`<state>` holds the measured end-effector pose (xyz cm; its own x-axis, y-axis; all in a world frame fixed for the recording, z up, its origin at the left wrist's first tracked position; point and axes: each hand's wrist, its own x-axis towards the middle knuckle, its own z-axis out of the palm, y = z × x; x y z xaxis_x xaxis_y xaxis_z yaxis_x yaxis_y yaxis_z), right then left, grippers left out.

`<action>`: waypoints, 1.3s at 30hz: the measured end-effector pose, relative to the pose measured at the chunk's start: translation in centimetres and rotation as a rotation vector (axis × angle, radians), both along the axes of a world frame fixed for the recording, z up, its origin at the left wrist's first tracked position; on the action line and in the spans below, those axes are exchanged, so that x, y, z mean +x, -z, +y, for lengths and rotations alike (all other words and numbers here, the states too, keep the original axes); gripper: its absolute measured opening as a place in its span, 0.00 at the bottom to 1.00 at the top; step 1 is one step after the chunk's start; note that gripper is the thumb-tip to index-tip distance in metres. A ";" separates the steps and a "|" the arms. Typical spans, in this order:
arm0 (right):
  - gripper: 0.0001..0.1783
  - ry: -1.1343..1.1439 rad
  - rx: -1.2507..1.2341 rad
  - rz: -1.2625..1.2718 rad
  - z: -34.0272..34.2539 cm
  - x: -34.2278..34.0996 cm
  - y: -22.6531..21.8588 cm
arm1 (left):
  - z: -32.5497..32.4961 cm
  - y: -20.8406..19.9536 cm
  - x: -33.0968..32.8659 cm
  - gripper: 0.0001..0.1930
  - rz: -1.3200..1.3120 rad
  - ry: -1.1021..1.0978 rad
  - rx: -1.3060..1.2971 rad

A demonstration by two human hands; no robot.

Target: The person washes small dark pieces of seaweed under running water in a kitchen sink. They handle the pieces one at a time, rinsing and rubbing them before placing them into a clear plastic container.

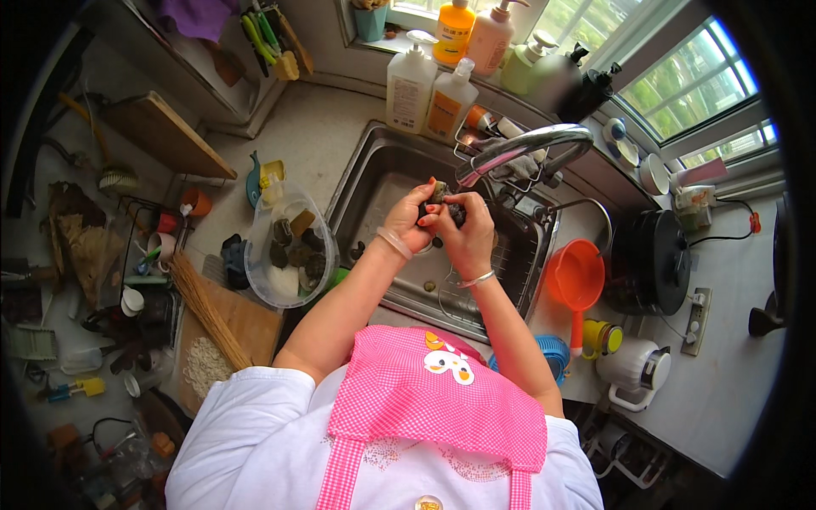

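Observation:
Over the sink point(399, 183) my two hands are close together, fingers curled around dark, rounded pieces. My left hand point(410, 212) grips a dark olive-brown lump point(439, 194) at its fingertips. My right hand point(469, 234) closes on a blackish lump point(457, 214) right beside it. The fingers partly cover both pieces, so I cannot tell their kind or whether they are joined. Left of the sink, a clear plastic tub point(252, 274) holds several similar dark and brown lumps and something white. A few small dark bits lie on the sink floor.
A chrome faucet point(531, 140) arches over the sink's right side, near a wire rack point(517, 246). Pump bottles point(411, 85) line the back edge. An orange ladle point(576, 276) and a black pot point(650, 259) stand right; a straw brush point(208, 310) lies left on a board.

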<state>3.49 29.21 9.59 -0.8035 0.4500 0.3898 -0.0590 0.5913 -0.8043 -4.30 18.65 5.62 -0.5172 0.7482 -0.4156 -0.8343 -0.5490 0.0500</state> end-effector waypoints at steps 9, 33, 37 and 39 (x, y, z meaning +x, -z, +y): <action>0.08 0.080 -0.255 -0.052 0.5 -0.9 -0.1 | 1.0 -1.0 0.1 0.08 0.165 -0.028 -0.094; 0.08 0.076 0.045 -0.016 3.7 -2.4 0.0 | 0.3 -1.9 1.5 0.05 0.251 0.174 -0.147; 0.09 0.078 -0.300 -0.189 1.9 -0.9 -0.6 | 0.4 -1.7 1.2 0.06 0.117 0.060 -0.060; 0.09 0.078 -0.277 -0.096 1.3 -0.2 1.1 | 0.3 -0.9 0.7 0.07 0.063 0.045 -0.031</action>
